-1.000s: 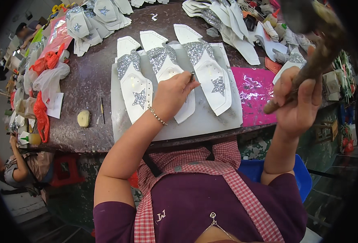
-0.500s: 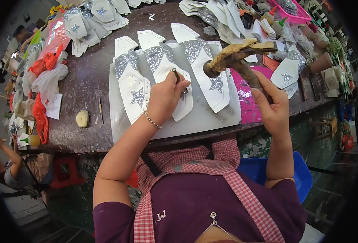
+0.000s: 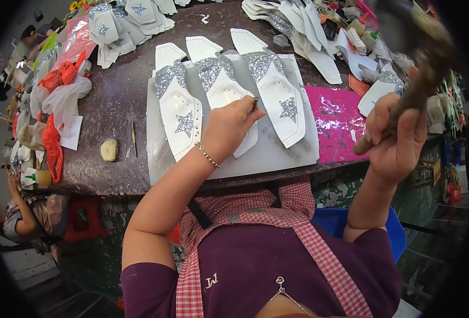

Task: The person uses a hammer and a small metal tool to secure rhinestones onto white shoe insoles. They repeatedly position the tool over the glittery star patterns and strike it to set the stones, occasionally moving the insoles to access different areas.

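Three white shoe-upper pieces with silver glitter panels lie side by side on a pale board (image 3: 277, 163). Glitter stars show on the left piece (image 3: 178, 108) and the right piece (image 3: 279, 90). My left hand (image 3: 228, 127) rests over the lower part of the middle piece (image 3: 216, 74), covering much of it. Its fingers are closed around a short metal punch (image 3: 255, 103), whose lower end is hidden. My right hand (image 3: 396, 135) grips the handle of a hammer (image 3: 404, 108), raised at the right; its head is blurred. Small holes line the left piece's right edge.
Stacks of similar pieces lie at the far left (image 3: 123, 26) and far right (image 3: 308, 32). A bright pink sheet (image 3: 332, 127) sits right of the board. At left are a yellowish lump (image 3: 108, 150), a thin tool (image 3: 134, 139) and plastic bags (image 3: 67, 103). Another person sits far left.
The hammer has swung up and right, away from the pieces, in my right hand. My left hand and the punch have shifted right, toward the middle piece's right edge.
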Demonstrator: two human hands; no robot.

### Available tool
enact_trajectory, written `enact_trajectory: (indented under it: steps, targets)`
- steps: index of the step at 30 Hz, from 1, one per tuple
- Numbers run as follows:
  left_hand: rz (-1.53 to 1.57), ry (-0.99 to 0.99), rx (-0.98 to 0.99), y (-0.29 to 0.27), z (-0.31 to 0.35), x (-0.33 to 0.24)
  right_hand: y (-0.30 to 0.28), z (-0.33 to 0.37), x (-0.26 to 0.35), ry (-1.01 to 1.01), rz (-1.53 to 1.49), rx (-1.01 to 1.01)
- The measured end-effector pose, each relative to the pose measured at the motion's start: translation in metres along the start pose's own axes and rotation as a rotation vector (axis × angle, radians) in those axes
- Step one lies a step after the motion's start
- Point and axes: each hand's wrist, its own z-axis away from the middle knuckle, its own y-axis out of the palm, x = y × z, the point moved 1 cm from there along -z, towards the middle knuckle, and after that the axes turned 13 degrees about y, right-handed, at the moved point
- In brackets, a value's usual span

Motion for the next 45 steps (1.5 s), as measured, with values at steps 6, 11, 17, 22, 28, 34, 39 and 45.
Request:
enact_trajectory:
  steps: [6, 11, 17, 22, 28, 34, 39, 45]
  targets:
    - [-0.166, 0.054, 0.118, 0.0, -0.001, -0.001, 0.004, 0.003, -0.029, 0.033, 1.075, 0.113]
    - [0.216, -0.298, -0.056, 0.002, 0.01, 0.006, -0.012, 0.02, -0.028, 0.321, 0.659, -0.003]
    - [0.169, -0.222, -0.004, -0.004, 0.018, 0.005, -0.02, 0.029, -0.035, 0.375, 0.642, -0.017]
    - [0.132, -0.2, 0.027, -0.008, 0.015, -0.002, -0.019, 0.026, -0.037, 0.345, 0.598, -0.001]
    - [0.072, -0.001, 0.034, -0.007, 0.012, -0.005, -0.001, 0.01, -0.006, 0.007, 0.061, -0.008]
    - [-0.06, 0.056, 0.092, -0.01, 0.009, -0.01, 0.014, 0.009, -0.017, 0.157, 1.095, 0.161]
    - [0.416, -0.373, -0.121, -0.003, 0.022, -0.001, -0.003, 0.018, -0.026, 0.304, 0.802, 0.041]
    - [0.215, -0.248, 0.049, -0.01, 0.032, -0.003, -0.02, 0.037, -0.039, 0.398, 0.685, -0.021]
